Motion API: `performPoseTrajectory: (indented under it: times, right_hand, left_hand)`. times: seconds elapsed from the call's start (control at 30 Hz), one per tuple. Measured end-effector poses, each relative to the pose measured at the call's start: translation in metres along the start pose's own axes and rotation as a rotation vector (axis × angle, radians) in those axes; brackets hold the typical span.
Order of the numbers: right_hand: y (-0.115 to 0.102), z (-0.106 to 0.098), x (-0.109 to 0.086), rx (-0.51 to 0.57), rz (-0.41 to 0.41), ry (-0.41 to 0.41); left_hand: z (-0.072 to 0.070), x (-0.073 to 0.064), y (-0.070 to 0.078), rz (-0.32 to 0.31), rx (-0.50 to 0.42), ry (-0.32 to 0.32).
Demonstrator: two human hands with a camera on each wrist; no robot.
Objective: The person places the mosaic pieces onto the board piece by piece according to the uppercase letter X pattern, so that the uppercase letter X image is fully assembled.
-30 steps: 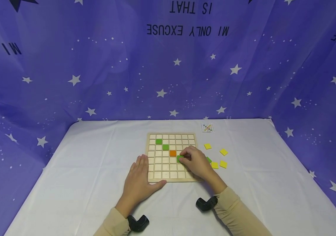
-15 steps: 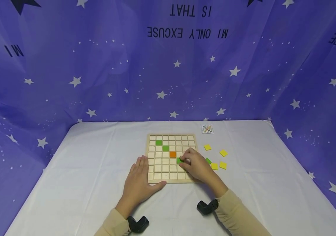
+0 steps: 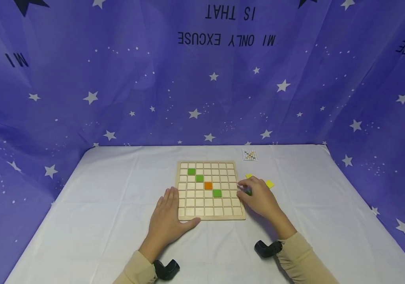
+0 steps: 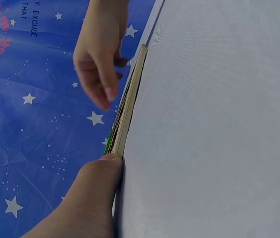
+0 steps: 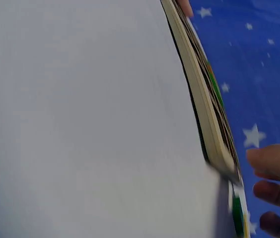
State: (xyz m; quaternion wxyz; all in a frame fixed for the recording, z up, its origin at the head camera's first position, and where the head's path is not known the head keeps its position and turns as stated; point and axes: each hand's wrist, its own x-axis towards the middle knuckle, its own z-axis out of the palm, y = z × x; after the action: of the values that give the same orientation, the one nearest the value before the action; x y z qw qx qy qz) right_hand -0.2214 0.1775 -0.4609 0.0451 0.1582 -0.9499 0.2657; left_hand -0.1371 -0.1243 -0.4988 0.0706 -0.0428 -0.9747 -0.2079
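A wooden grid board [image 3: 220, 217] lies flat on the table, holding three green tiles, one of them the lower green tile [image 3: 217, 193], and an orange tile [image 3: 208, 185] along a diagonal. My left hand [image 3: 167, 217] rests at its lower left corner, fingers straight along the left edge and thumb against the near edge. Just off the board's right edge, my right hand [image 3: 258, 198] hovers with thumb and fingers apart over a loose green tile [image 3: 248, 191]. In the right wrist view those fingers [image 5: 274, 161] hold nothing, and the green tile [image 5: 237, 215] lies below them.
Yellow tiles [image 3: 270, 184] lie beyond the right hand, which hides others. A small printed pattern card [image 3: 250, 155] sits near the table's far edge. White cloth covers the table [image 3: 117, 189], with a purple star-print curtain [image 3: 160, 86] behind and at both sides.
My right hand has let go of the green tile, now seated in a board cell, and moved right to the loose tiles. The left hand stays in place.
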Motion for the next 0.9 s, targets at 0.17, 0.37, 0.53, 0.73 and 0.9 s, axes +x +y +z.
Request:
performPoseTrajectory:
  times: [0.17, 0.37, 0.53, 0.73, 0.9]
  right_hand:
    - [0.018, -0.015, -0.004, -0.069, 0.049, -0.030]
    - [0.025, -0.020, -0.006, -0.071, 0.061, -0.092]
    - [0.026, -0.019, -0.005, 0.032, 0.044, -0.143]
    - [0.027, -0.017, -0.004, 0.129, 0.058, -0.147]
    - [0.023, -0.016, -0.002, 0.191, 0.033, -0.094]
  left_hand:
    - [0.000, 0.001, 0.000, -0.004, 0.005, -0.008]
    - [0.001, 0.001, 0.000, -0.008, 0.000, -0.005]
    - [0.001, 0.000, 0.000, -0.010, -0.008, 0.011]
    - [0.002, 0.000, -0.001, -0.015, -0.006, -0.005]
    - [0.001, 0.001, -0.001, -0.009, -0.006, -0.004]
